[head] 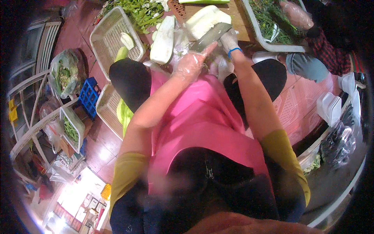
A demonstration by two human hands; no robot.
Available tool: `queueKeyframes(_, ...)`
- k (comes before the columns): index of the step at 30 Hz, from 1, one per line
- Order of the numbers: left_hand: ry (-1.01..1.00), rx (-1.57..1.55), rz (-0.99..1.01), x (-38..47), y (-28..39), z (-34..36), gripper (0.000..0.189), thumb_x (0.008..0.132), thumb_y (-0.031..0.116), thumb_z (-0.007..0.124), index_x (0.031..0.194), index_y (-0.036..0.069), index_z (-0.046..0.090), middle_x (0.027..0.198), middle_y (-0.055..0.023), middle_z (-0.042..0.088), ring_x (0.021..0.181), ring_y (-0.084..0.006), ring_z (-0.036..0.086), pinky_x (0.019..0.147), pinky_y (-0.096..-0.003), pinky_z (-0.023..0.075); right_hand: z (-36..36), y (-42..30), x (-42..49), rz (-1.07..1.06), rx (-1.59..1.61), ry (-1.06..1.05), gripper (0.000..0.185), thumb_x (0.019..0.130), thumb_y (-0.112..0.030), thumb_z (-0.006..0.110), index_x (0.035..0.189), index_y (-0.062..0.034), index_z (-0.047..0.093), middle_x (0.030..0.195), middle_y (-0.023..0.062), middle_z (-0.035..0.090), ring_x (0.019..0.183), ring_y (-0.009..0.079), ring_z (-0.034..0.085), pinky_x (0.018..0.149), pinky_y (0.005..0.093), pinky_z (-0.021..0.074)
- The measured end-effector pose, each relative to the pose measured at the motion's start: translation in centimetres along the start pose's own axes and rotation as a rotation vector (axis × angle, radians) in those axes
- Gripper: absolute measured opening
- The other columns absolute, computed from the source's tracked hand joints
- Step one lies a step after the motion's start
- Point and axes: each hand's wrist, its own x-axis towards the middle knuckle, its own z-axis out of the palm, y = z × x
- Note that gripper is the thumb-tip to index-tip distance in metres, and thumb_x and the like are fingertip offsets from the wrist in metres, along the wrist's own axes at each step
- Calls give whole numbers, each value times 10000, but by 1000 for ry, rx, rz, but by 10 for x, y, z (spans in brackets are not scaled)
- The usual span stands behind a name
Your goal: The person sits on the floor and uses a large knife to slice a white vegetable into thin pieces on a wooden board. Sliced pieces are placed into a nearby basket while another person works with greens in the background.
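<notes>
My right hand (230, 41), in a knit glove with a blue band at the wrist, grips the knife at its right end. The wide metal blade (211, 37) points down and left, across the lower edge of a pale, cut gourd piece (206, 20). My left hand (190, 65), in a clear plastic glove, is close under the blade with its index finger stretched along the lower edge. Contact with the blade is unclear, and its other fingers are partly hidden. Left of the knife stands a long, pale peeled gourd piece (163, 41). A wooden cutting board (238, 20) lies behind.
Green peelings (140, 14) lie at the top left. A white plastic basket (95, 44) holds a gourd slice; another basket (100, 108) sits nearer. Leafy greens fill a white tray (274, 48) at right, beside another person's gloved hand (296, 16). A blue crate (90, 98) stands left.
</notes>
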Motion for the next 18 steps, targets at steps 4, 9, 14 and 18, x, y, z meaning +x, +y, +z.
queueKeyframes(4,74,85,13,7,-1,12,1076,850,-45,578,1620,440,4,723,-167,667,644,-307,705,586,-454,601,-6,-2,0,15,22,-8,283,935,-256,644,1122,-46,679,854,86,699,638,178,636,504,330,465)
queueKeyframes(9,62,191,23,14,-12,18,1057,859,-37,574,1618,449,21,741,-153,670,617,-295,694,572,-442,599,-3,-9,-10,70,-49,56,253,915,-193,646,1112,-39,681,857,109,703,629,175,648,482,321,470)
queueKeyframes(14,-150,-71,-97,30,-34,-5,772,963,54,522,1565,469,272,1043,-216,722,872,-388,726,803,-480,591,-9,7,1,66,135,3,350,834,-92,746,1158,-1,650,946,128,724,690,217,689,490,311,510)
queueKeyframes(18,93,-407,-19,36,-77,-1,677,988,140,512,1575,412,312,1243,-241,680,1033,-395,707,929,-467,554,-13,27,28,67,159,-93,356,820,-84,771,1125,54,649,954,146,729,706,210,687,518,321,512)
